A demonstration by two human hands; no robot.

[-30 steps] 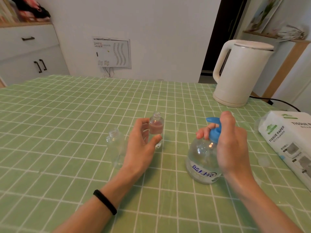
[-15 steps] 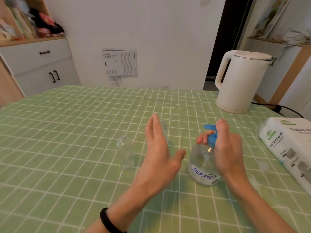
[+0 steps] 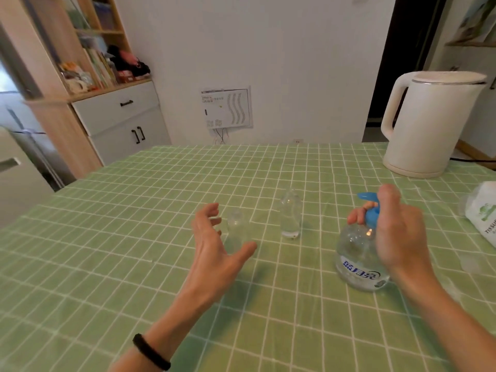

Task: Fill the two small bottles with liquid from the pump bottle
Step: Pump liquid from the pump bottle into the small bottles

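1. Desk [image 3: 134,237] under a green cloth with a white grid, slightly creased.
2. Two clear small bottles upright near mid-desk: nearer small bottle [image 3: 237,229], farther small bottle [image 3: 290,216] to its right, apart from it.
3. Left hand [image 3: 214,245] just beside the nearer small bottle, grip wide, fingers spread, holding nothing; black wristband [image 3: 150,351] on the wrist.
4. Right hand [image 3: 397,232] with grip closed round the blue pump head of the pump bottle [image 3: 357,261], standing on the desk to the right.
5. White kettle [image 3: 429,127] at the far right corner; tissue pack [image 3: 483,218] at the right edge.
6. Beyond: white wall with a vented panel [image 3: 226,107], wooden cabinet [image 3: 118,122] with cluttered shelves, dark doorway [image 3: 386,63].
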